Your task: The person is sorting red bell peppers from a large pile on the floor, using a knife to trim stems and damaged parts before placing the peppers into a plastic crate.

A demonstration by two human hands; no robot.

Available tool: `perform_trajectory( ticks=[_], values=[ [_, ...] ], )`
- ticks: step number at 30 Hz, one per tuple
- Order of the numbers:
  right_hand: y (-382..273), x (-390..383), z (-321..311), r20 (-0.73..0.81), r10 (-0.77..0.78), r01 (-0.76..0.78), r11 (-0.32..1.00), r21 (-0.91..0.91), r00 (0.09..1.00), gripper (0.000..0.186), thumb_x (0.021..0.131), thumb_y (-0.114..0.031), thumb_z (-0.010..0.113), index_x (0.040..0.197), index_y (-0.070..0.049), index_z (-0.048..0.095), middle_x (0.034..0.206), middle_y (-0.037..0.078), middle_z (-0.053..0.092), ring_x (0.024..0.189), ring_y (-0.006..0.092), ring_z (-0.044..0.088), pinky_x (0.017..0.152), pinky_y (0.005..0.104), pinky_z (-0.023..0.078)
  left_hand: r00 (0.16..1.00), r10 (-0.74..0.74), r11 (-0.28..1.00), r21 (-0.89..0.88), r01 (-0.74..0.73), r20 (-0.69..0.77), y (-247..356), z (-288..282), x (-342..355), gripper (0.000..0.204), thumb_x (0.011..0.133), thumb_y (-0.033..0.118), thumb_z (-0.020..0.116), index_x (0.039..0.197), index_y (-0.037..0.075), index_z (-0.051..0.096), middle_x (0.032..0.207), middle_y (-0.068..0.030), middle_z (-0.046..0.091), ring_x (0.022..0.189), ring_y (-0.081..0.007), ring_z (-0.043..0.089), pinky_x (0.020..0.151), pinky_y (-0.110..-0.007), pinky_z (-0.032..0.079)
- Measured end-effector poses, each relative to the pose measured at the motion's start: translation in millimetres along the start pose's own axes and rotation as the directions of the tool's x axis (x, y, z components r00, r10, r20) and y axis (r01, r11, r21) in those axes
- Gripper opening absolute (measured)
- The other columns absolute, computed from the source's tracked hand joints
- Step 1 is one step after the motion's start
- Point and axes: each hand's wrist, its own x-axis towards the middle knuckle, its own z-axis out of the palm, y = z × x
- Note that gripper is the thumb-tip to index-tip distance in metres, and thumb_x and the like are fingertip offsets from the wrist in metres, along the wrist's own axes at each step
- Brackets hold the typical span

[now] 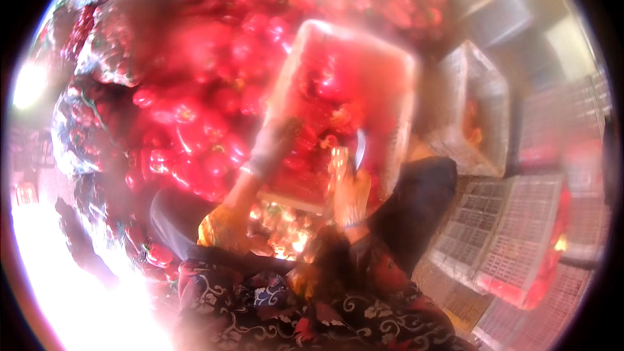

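A pale crate (404, 101) stands in front of me, with glossy red peppers (325, 84) inside. My right hand (349, 196) is over the crate's near part, closed around a small knife (361, 148) whose curved blade points away from me. An orange-red piece (348, 116), too blurred to name, lies just beyond the blade. My left hand (281, 140), in what looks like a dark glove, reaches over the crate's left side beside red peppers. Its fingers are smeared, so I cannot tell whether it grips one.
A large heap of red peppers (195, 127) spreads left and beyond the crate. Pale and orange scraps (281, 224) lie between my knees. To the right stand a white crate (497, 91) and several slatted crates (520, 227). Filled net sacks (75, 133) line the left.
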Motion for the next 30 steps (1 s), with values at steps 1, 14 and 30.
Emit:
perform_trajectory(
  ticks=[1, 14, 30],
  values=[
    [-23, 10, 14, -0.002, 0.017, -0.017, 0.995, 0.095, 1.0, 0.035, 0.104, -0.041, 0.052, 0.101, -0.011, 0.069, 0.057, -0.003, 0.053, 0.05, 0.008, 0.05, 0.044, 0.0287, 0.041, 0.99, 0.052, 0.999, 0.009, -0.051, -0.129, -5, 0, -3, 0.023, 0.094, 0.01, 0.053, 0.108, 0.008, 0.072, 0.104, -0.0154, 0.07, 0.094, -0.0297, 0.067, 0.085, -0.042, 0.052],
    [77, 112, 122, -0.085, -0.627, 0.352, 0.538, -0.766, 0.775, 0.037, 0.099, -0.032, 0.057, 0.079, -0.003, 0.067, 0.068, 0.021, 0.066, 0.062, 0.0397, 0.064, 0.058, 0.0477, 0.05, 0.535, -0.454, 0.82, -0.569, -0.061, -0.712, -147, -50, -77, 0.012, 0.1, 0.009, 0.058, 0.105, 0.002, 0.065, 0.096, -0.0059, 0.068, 0.079, -0.0126, 0.064, 0.062, -0.024, 0.051],
    [112, 122, 114, 0.171, -0.579, 0.408, 0.307, -0.859, 0.797, 0.033, 0.1, -0.03, 0.057, 0.089, 0.001, 0.061, 0.073, 0.024, 0.064, 0.067, 0.0427, 0.063, 0.063, 0.0494, 0.05, 0.864, -0.185, 0.883, 0.306, 0.355, -0.468, -178, 0, 12, 0.038, 0.091, 0.03, 0.064, 0.123, 0.009, 0.064, 0.124, -0.0171, 0.064, 0.116, -0.0377, 0.058, 0.099, -0.046, 0.048]
  ],
)
